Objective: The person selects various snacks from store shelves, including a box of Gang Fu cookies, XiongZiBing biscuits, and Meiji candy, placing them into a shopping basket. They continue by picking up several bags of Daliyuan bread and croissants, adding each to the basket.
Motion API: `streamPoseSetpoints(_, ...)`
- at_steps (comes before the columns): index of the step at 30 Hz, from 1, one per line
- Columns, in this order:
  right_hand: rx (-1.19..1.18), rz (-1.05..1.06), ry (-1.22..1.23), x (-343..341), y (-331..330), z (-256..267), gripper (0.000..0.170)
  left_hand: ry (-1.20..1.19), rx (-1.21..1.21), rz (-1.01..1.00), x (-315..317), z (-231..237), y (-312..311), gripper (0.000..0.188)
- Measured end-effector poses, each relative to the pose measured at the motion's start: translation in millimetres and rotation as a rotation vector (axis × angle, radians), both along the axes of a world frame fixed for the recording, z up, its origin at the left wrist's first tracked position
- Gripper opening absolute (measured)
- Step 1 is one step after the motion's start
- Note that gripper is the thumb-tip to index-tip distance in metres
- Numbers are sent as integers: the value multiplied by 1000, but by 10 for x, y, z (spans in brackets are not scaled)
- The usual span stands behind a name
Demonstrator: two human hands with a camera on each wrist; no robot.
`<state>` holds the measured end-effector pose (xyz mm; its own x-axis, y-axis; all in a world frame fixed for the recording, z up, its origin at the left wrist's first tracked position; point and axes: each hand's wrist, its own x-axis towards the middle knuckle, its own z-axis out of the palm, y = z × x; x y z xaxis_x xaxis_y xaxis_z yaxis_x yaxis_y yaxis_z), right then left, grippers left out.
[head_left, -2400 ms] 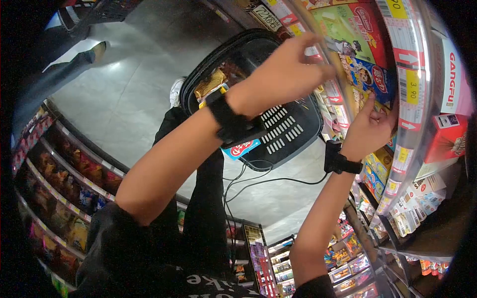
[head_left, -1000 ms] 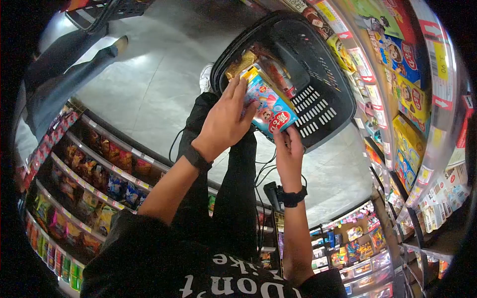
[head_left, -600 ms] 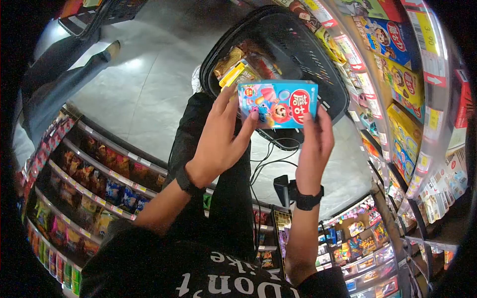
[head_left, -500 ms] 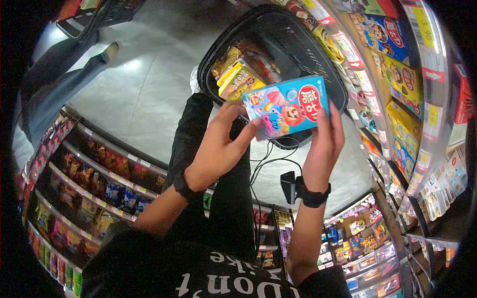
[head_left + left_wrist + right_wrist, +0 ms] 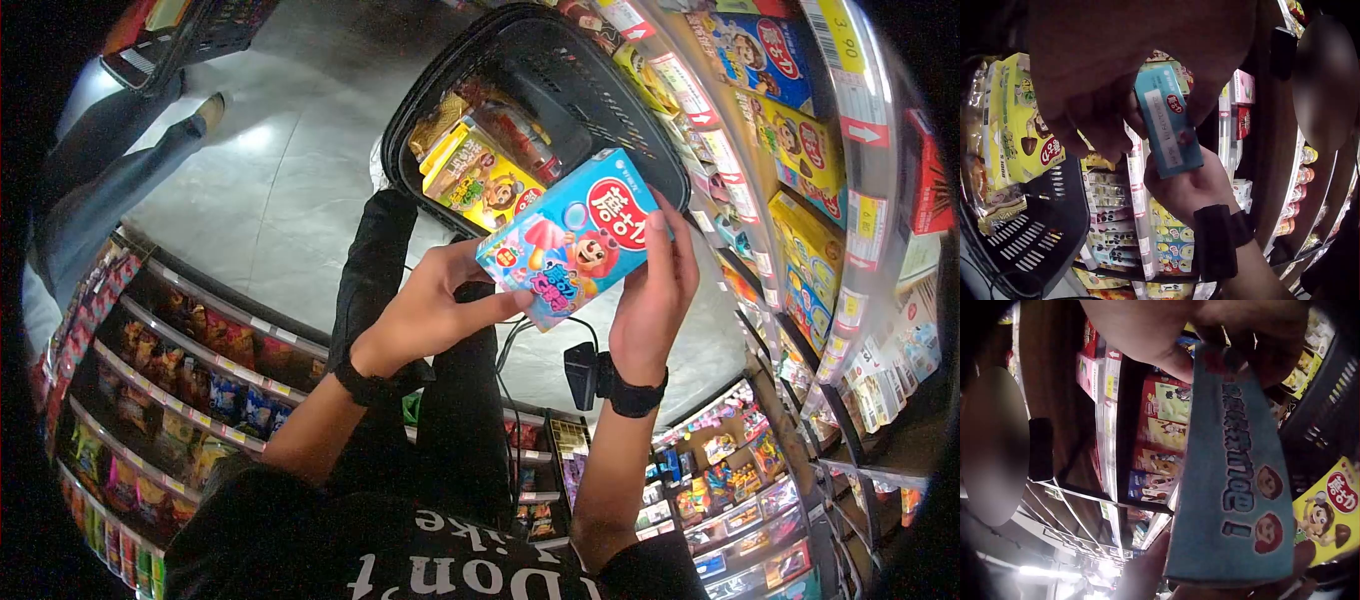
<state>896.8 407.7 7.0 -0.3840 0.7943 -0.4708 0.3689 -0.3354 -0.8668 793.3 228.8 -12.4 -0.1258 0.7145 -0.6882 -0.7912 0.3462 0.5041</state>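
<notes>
A blue snack box (image 5: 570, 240) with a red round logo and a cartoon figure is held tilted between both hands, over the near side of the basket. My left hand (image 5: 425, 312) pinches its lower left corner, thumb on the printed front and fingers behind. At the right edge my right hand (image 5: 648, 305) grips it, fingertips on the front. The left wrist view shows a narrow side of the blue box (image 5: 1168, 122) with a white printed strip. Another side of the blue box (image 5: 1232, 481), with large characters, fills the right wrist view.
The black shopping basket (image 5: 655, 130) holds a yellow snack box (image 5: 485, 185) and other packets. Shelves of boxed snacks (image 5: 795, 150) stand close on the right, bagged snacks (image 5: 215, 340) on the left. Cables (image 5: 515, 335) hang below the hands. Another person's legs (image 5: 130, 160) are at upper left.
The right hand was at the shelf and the left above the basket; then both hands held the blue box over the basket. The box has since turned and tilted, uncovering the yellow box.
</notes>
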Motion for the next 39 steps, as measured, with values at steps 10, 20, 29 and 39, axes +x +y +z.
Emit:
streamPoseSetpoints(10, 1, 68, -38, -16, 11, -21, 34, -19, -31, 29, -27, -6, 14, 66)
streamPoseSetpoints(20, -9, 26, -47, -42, 24, -93, 34, 32, 18, 19, -25, -93, 9, 57)
streamPoseSetpoints(29, -94, -111, 31, -80, 27, -69, 38, 123, 96, -44, -16, -166, 90, 44)
streamPoseSetpoints(39, -233, -203, 150, -63, 75, -18, 44, 153, 170, 75, 152, -298, 407, 37)
